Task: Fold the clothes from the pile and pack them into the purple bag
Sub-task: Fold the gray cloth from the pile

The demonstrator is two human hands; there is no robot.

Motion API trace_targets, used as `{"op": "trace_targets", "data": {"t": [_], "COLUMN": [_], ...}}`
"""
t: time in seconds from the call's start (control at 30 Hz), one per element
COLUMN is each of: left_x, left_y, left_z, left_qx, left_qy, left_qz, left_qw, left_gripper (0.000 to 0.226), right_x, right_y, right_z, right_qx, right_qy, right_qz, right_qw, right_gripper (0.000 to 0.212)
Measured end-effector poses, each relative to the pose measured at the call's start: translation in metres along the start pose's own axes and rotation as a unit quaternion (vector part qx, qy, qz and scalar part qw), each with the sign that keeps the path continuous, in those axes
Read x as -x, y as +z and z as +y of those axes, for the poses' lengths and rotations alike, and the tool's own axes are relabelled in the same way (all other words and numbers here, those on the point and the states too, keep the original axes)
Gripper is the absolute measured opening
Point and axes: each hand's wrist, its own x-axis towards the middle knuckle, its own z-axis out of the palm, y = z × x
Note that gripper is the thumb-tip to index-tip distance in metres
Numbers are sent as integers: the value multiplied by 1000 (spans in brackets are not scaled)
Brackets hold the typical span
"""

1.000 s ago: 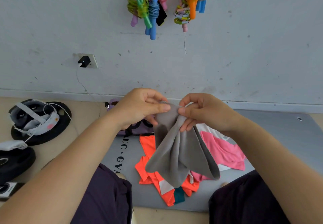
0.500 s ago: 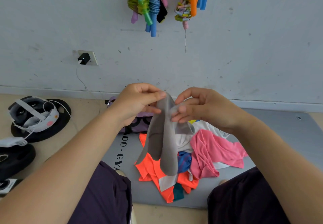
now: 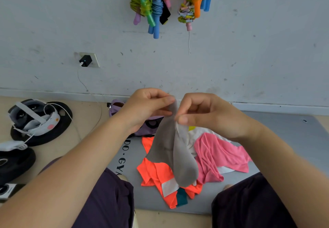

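A grey garment (image 3: 172, 153) hangs in the air above the pile, doubled into a narrow strip. My left hand (image 3: 146, 108) pinches its top edge from the left. My right hand (image 3: 204, 114) pinches the same top edge from the right, fingertips almost meeting. Under it on the grey mat (image 3: 284, 138) lies the pile: an orange garment (image 3: 156, 174), a pink one (image 3: 217, 154), a white one (image 3: 195, 135) and a bit of teal cloth (image 3: 181, 199). The purple bag (image 3: 151, 126) sits behind my left hand near the wall, mostly hidden.
Black weight plates (image 3: 42, 137) lie on the floor at left, with a white headset (image 3: 33, 119) on one and a cable running to a wall socket (image 3: 87, 60). Coloured skipping ropes (image 3: 154, 5) hang on the wall above. My legs flank the pile.
The grey garment has been gathered from a wide spread drape into a narrow doubled strip. My hands have drawn close together at its top edge, uncovering more of the pink and white clothes.
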Motion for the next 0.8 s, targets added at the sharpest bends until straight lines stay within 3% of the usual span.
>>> {"op": "trace_targets", "data": {"t": [0.07, 0.2, 0.27, 0.5, 0.8], "left_x": [1, 2, 3, 5, 6], "left_y": [2, 5, 6, 6, 4], "left_z": [0, -1, 0, 2, 4], "left_qx": [9, 39, 56, 67, 25], "left_qy": [4, -8, -17, -27, -5], "left_qz": [-14, -43, -65, -103, -106], "left_qw": [1000, 998, 996, 992, 994], "left_gripper": [4, 10, 10, 28, 17], "right_x": [-2, -12, -14, -13, -10], "right_y": [7, 8, 4, 3, -2], "right_z": [-1, 7, 10, 12, 8], "right_qx": [-17, 109, 135, 164, 168], "right_qy": [-19, -30, -22, -30, -45], "right_qz": [33, 204, 237, 244, 231], "right_qw": [999, 972, 962, 955, 957], "right_gripper": [2, 4, 8, 21, 23]}}
